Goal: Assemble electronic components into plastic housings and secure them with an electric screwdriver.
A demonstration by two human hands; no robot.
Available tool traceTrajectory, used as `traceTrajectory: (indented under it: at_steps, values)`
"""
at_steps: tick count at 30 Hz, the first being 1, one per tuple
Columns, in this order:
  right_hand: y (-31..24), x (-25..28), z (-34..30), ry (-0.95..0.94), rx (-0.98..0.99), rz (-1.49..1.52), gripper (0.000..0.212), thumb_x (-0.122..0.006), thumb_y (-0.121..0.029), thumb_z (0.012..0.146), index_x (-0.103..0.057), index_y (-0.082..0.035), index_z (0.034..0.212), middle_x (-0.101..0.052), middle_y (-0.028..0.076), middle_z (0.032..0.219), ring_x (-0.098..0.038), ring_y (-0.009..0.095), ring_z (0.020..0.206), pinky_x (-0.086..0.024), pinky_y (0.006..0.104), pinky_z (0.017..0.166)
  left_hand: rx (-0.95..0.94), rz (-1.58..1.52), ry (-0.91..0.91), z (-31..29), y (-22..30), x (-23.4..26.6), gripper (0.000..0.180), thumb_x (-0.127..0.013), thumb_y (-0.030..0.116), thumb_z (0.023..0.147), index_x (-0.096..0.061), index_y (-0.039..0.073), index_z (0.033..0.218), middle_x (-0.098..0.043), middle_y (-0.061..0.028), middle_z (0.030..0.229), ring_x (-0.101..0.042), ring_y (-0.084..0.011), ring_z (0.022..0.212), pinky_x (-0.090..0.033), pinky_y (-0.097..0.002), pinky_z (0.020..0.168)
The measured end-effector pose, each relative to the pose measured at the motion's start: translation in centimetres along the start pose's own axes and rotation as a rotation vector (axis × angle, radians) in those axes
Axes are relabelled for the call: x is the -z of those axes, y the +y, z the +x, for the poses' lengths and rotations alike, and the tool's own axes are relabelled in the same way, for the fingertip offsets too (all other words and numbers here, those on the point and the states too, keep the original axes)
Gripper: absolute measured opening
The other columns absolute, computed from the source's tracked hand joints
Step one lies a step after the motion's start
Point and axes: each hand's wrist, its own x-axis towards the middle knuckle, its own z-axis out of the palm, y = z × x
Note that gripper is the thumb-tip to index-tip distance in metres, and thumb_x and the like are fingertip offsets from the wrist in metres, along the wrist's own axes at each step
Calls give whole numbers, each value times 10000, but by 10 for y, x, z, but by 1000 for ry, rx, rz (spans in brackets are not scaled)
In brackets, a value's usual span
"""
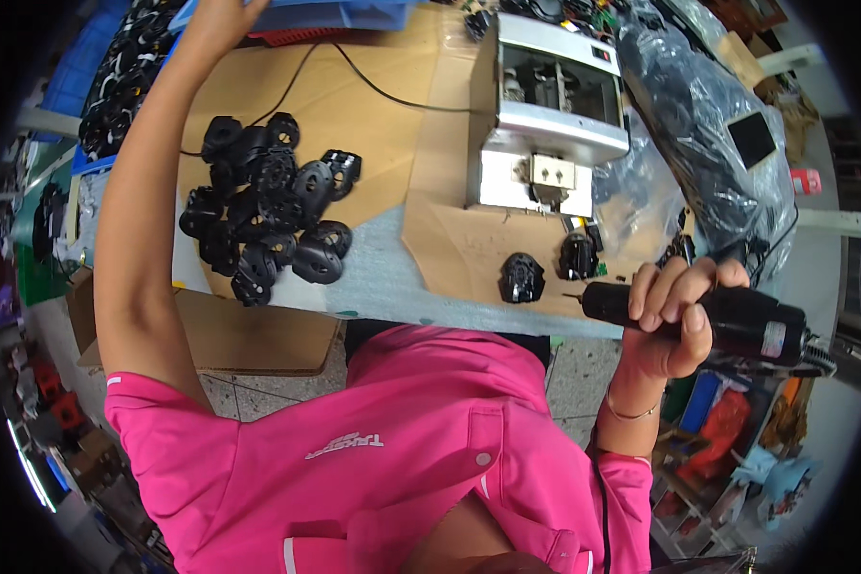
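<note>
Gripping a black electric screwdriver [758, 327] in the right hand [687, 335], with fingers wrapped round its barrel, bit just beside two black shells [521, 279] near the front edge of the bench [378, 277]. Likely to scratch a shell or sweep one to the floor through careless turning of the tool with attention split. Possible to snag the black cord [383, 95] by pulling back the left hand [226, 15], stretched to a blue bin [354, 16]; impossible to say whether with fingers spread or pinching. Contents hidden there; at left, dark parts [129, 81] heaped above a blue-rimmed crate [94, 165].
</note>
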Motion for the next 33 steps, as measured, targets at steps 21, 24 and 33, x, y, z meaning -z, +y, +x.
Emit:
traceTrajectory:
  at_steps: [21,24,33]
  values:
    - [-11,9,-2,2,74,7,435,-609,-94,865,-404,-75,1248,-464,35,693,-453,135,513,-432,313,493,-66,176,52,-12,-47,4,394,-655,77,891,-616,178,1270,-692,-47,1137,-670,-150,988,-522,-307,856]
    - [-3,13,-2,14,84,10,440,-622,-81,855,-394,-62,1230,-484,33,701,-453,124,506,-431,291,469,7,54,82,-13,-35,-10,344,-672,37,819,-657,92,1158,-690,-108,1108,-665,-263,1047,-510,-343,912]
    - [1,7,-3,32,98,0,394,-595,-76,862,-385,-41,1194,-452,41,656,-442,129,502,-438,271,450,-25,275,13,-10,-10,-11,398,-671,360,851,-635,180,1205,-648,-64,1184,-560,-260,1141,-291,-467,1038]
